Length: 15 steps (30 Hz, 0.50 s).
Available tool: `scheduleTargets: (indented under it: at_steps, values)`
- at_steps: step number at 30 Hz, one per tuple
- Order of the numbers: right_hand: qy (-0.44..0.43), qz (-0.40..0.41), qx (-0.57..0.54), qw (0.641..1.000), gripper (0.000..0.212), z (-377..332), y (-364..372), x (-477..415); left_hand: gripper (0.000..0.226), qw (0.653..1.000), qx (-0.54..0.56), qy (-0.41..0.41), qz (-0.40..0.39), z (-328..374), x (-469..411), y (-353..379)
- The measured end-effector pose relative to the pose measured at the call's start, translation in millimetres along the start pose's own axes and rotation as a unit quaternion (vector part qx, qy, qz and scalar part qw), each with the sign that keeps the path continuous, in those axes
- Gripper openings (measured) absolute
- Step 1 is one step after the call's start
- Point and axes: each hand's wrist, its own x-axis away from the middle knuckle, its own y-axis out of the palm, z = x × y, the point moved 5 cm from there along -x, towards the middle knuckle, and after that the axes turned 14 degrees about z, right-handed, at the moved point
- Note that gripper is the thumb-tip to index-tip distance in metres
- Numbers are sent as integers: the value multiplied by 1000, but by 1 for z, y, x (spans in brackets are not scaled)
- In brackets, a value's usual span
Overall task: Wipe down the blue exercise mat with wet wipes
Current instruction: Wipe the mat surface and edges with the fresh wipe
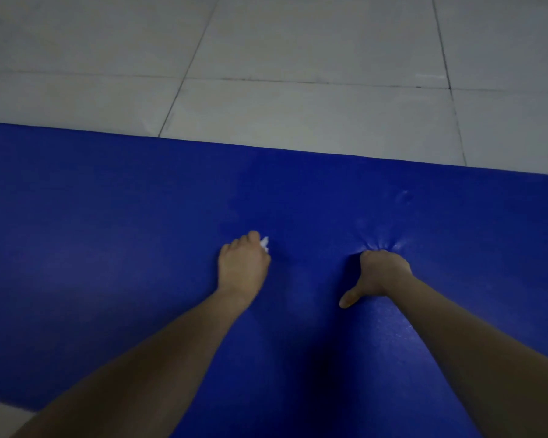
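While the long blue foam exercise mat (108, 248) lies flat across the pale grey tiled floor (298, 58), filling the lower part of the view, the wiping looks to be somewhere in the middle rather than at either end. The left hand (243, 268) is closed round a small crumpled white wet wipe (265, 243), only a corner of which pokes out past the knuckles, and it bears down on the mat near the centre. The right hand (383, 271) is planted near it on the right, thumb (348, 299) stuck out sideways. Its fingers dig into the foam so that creases (389, 243) fan out from them, but they are hidden behind the hand, so I cannot tell whether they are curled or straight.

Beyond the hands, a faint paler sheen (266, 191) toward the far edge may be damp from wiping, though in this dim light I would not swear to it. The broad stretches to either side show none, so I judge most of the surface is left to do. No brand, label or lettering shows on mat, wipe or floor.
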Motion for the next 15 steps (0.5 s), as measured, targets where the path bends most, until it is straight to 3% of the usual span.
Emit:
scheduleTargets:
  at_steps: [4, 7, 15]
  values:
    - [-2, -5, 2, 1000, 93, -1, -1, 0, 26, 991, 6, -132, 3, -67, 2, -2]
    - [1, -6, 2, 1000, 101, -2, 0, -1, 27, 982, 30, -186, 28, -57, 10, 0]
    - [-3, -5, 10, 1000, 92, -2, 0, -2, 26, 996, 69, -54, 17, 83, 39, -10]
